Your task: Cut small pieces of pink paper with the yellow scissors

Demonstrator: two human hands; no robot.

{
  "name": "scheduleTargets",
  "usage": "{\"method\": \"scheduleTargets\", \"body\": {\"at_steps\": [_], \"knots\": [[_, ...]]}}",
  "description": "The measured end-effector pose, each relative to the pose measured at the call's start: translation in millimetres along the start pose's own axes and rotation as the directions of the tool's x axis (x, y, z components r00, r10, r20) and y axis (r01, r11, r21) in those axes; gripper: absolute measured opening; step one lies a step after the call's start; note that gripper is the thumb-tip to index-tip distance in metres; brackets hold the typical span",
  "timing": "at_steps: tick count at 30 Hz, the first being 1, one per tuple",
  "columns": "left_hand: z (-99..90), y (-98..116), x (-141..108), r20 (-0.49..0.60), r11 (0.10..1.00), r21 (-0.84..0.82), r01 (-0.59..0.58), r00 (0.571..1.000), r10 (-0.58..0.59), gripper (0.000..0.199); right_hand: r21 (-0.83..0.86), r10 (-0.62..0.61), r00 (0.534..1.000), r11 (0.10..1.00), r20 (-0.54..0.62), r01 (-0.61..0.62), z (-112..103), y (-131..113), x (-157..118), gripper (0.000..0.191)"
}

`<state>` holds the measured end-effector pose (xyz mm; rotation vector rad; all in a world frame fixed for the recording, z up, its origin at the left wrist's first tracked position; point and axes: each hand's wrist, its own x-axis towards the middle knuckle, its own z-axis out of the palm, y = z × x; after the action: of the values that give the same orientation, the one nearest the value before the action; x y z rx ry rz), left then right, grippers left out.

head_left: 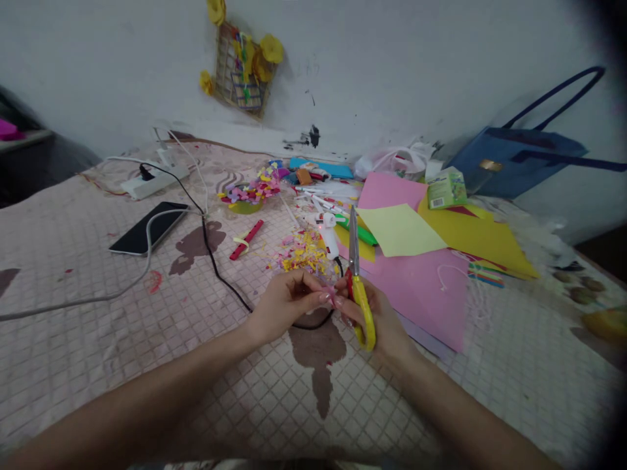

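A: Pose on the hands?
B: Together, fingertips nearly meeting. Left hand point(281, 305) pinches a small pink piece point(331, 294) between thumb and fingers, back of the hand up. Right hand point(385, 324) grips the piece's other side.
A: Scissors?
B: Yellow-handled scissors point(360, 290) are in the right hand too, blades pointing away from the person (can't tell which fingers sit in the loops).
A: Arms?
B: Both forearms angle in from the lower corners, converging above the tabletop point(372, 405). Pink piece sits mid-span between them.
A: Just beyond?
B: Colored scraps point(304, 253) in a loose pile, white glue gun point(328, 235) beside it, black cord point(215, 277) running behind the left hand. Pink sheet point(421, 297) to the right, pale green sheet point(401, 230) on top.
A: Farther?
B: Phone point(147, 230) left, blue bag point(524, 153) far right.
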<state>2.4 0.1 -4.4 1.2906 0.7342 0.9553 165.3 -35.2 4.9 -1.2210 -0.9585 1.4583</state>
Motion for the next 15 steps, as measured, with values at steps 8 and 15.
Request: {"method": "scheduleTargets", "body": {"at_steps": [8,15], "knots": [[-2.2,3.1,-0.3,0.068,0.995,0.099,-0.011,0.998,0.005,0.021,0.013,-0.005,1.000,1.000,-0.027,0.005,-2.2,3.0,1.7,0.038],[-8.0,4.1,3.3,0.151,0.982,0.178,-0.070,0.988,0.043,0.018,0.034,0.007,1.000,0.999,-0.001,-0.007,-3.1,2.2,1.8,0.038]]}}
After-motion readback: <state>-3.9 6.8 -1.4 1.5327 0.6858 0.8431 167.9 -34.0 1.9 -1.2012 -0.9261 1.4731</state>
